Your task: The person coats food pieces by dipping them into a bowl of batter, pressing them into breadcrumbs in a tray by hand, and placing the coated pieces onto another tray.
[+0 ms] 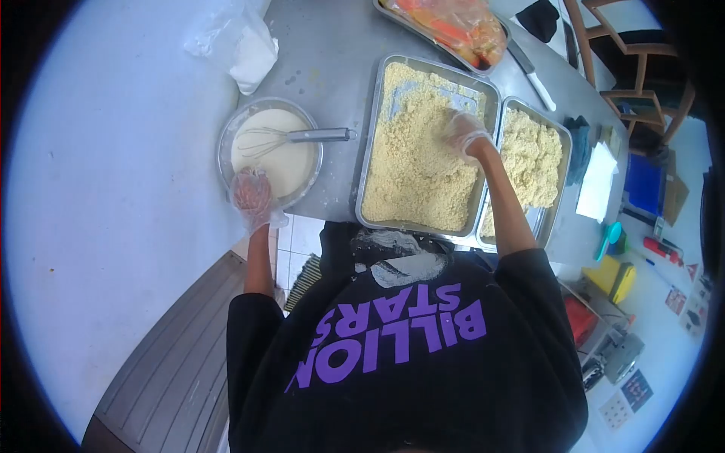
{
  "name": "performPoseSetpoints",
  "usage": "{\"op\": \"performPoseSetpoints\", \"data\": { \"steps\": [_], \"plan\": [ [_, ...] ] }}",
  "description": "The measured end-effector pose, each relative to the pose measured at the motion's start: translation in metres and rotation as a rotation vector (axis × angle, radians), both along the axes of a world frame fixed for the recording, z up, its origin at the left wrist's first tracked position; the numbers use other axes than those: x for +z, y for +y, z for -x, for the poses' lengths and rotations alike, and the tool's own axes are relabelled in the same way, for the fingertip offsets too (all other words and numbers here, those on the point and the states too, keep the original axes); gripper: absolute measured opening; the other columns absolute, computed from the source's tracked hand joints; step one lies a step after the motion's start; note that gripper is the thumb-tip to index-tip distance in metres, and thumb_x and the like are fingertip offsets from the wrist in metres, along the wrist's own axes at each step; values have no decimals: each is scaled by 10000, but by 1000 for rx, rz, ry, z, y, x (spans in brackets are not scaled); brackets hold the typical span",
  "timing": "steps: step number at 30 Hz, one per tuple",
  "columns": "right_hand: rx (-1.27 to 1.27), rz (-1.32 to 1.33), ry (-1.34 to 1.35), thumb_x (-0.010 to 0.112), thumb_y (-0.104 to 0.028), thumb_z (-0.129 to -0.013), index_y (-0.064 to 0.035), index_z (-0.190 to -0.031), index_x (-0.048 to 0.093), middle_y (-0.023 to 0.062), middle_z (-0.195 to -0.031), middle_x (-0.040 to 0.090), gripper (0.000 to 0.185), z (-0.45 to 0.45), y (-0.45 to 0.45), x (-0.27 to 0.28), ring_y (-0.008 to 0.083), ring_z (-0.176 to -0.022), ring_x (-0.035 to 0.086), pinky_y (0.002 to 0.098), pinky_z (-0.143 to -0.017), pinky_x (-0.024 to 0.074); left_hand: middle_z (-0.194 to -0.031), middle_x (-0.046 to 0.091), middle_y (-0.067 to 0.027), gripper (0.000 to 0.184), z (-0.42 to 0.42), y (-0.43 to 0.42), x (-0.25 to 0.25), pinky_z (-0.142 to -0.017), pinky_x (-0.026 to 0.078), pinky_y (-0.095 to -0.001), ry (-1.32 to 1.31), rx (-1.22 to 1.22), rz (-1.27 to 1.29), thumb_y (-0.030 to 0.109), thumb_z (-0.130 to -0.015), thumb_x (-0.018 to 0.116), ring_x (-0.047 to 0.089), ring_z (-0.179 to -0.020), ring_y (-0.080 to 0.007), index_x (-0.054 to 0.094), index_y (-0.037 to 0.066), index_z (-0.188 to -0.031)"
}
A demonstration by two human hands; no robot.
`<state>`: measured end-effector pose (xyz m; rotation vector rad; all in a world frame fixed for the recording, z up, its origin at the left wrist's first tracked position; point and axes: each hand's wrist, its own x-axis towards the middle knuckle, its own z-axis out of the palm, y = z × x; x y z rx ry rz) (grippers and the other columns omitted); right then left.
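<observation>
The bowl of pale liquid stands on the left of the worktop, its near-left rim just under the left grip, a hand in a clear glove. The large tray of yellow crumbs sits to the bowl's right, and the right grip, gloved alike, is within its rim, at the right part of the crumbs.

The left forearm reaches straight forward from the body, the hand over the bowl's near edge with its fingers toward the liquid. The right forearm slants forward and inward, passing over the edge between the large tray and the smaller tray beside it, which also carries crumbs.

The right fingers are down against the crumbs, partly hidden; whether they are closed on anything cannot be told. The left fingers look bent at the liquid's edge, but how far they are parted, or whether they hold something, cannot be made out.

A whisk rests across the bowl, wires over the liquid, handle past the right rim toward the large tray.
</observation>
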<state>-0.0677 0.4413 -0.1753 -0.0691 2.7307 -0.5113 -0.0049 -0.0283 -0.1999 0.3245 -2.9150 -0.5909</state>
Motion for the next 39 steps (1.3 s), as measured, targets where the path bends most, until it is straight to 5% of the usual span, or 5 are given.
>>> {"op": "performPoseSetpoints", "data": {
  "steps": [3,19,32,34,39],
  "plan": [
    [-116,398,-65,703,-271,-646,1,-1092,517,163,-946,595,554,-5,10,-12,264,-801,572,348,-693,468,-963,566,-187,402,0,2,0,-809,383,-437,-16,14,4,339,-764,563,520,-902,-343,558,21,-1010],
    [-10,54,88,706,-159,-609,-61,-1047,536,190,-873,587,480,-50,-31,112,333,-835,566,354,-765,445,-906,570,-167,365,-2,-4,-13,-768,408,-411,99,-44,101,320,-777,545,539,-868,-320,557,25,-990],
    [-595,434,250,676,-283,-664,20,-1153,465,176,-1090,546,613,-127,43,112,269,-991,535,331,-843,407,-993,569,-187,362,3,-17,-21,-835,382,-434,70,-118,142,288,-780,535,517,-943,-344,557,12,-1012],
    [-824,463,147,721,-118,-608,76,-1196,385,188,-1158,474,705,-141,60,130,223,-1047,479,277,-881,371,-977,566,-198,344,5,-31,-40,-829,389,-427,155,-181,193,269,-785,526,516,-935,-349,562,-8,-987],
    [-1034,490,250,703,-184,-642,91,-1146,422,169,-1025,566,638,-187,131,131,221,-908,561,299,-790,438,-971,568,-190,343,6,-38,-51,-798,409,-404,117,-193,285,264,-796,519,532,-906,-333,546,-7,-1005]
  ]
}}
